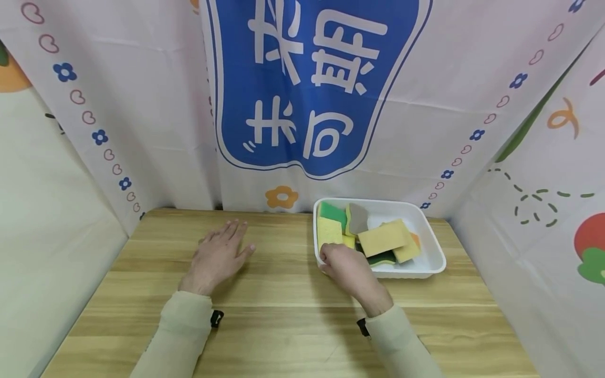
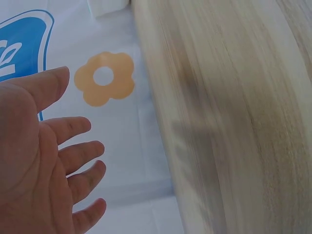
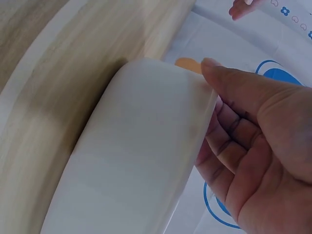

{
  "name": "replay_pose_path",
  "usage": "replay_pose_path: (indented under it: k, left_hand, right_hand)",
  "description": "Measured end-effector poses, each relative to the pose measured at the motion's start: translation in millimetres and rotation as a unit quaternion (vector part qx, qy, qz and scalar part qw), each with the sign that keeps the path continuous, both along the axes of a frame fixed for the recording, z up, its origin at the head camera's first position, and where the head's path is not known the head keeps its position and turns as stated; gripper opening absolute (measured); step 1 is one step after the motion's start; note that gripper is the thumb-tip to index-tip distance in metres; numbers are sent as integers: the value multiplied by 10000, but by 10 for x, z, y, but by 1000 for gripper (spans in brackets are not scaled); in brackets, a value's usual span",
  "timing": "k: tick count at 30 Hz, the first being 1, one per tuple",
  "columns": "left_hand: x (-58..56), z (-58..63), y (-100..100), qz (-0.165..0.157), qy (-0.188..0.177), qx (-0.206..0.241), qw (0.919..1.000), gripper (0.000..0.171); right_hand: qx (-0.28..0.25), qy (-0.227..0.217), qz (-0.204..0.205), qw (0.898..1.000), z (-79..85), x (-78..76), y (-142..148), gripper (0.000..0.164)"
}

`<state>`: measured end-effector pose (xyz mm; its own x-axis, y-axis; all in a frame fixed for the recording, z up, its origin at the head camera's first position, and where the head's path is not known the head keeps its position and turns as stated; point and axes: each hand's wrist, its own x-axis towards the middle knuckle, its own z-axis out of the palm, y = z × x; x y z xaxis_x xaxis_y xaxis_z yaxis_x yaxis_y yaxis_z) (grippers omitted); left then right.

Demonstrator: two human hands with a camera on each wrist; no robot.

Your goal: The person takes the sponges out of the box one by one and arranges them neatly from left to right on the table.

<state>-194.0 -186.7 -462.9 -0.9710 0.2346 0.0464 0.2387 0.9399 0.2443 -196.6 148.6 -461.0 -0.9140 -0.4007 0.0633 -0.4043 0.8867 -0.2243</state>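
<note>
A white plastic tray (image 1: 432,257) stands at the back right of the table, holding several sponges. My right hand (image 1: 347,268) pinches the tray's rim at its near left corner. In the right wrist view, the thumb of that hand (image 3: 263,131) lies at the rim of the tray (image 3: 131,141), with the fingers curled on the other side. Left of the tray, my left hand (image 1: 215,257) is held over the table with its fingers spread. The left wrist view shows this hand (image 2: 44,161) with a bare palm and nothing in it.
Among the sponges are a pale yellow one (image 1: 382,239), a green one (image 1: 333,212) and a grey one (image 1: 358,218). A printed cloth (image 1: 179,131) hangs behind the wooden table (image 1: 283,325), and more cloth (image 1: 534,220) covers the right side.
</note>
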Motion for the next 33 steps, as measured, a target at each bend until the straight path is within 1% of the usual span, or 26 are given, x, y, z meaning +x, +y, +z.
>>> replay_pose_path:
  k: [6,9,11,17,20,27,33]
  left_hand:
    - [-5,-10,19,-19,-65,22,10000,74]
    - [-10,-3,23,-36,-30,21,10000,74]
    - [-14,0,27,-38,-8,20,10000,74]
    - [-15,4,30,-33,8,-5,10000,73]
    - [-12,5,33,-29,4,-2,10000,73]
    - [4,9,31,-37,60,-18,10000,73]
    - [4,-2,27,-48,98,-55,9999,73]
  right_hand:
    - [-239,-11,60,9997,24,9,31,19]
    - [-504,-72,-92,9987,77,-26,125,18]
    - [-672,-95,-241,9974,119,-67,219,23]
    - [-1079,-5,-773,9911,196,-220,632,34]
    - [-1155,78,-1042,9878,200,-290,864,40]
    - [-1033,61,-1612,9815,134,-391,1352,51]
    - [-1176,-180,-1907,9744,83,-421,1692,61]
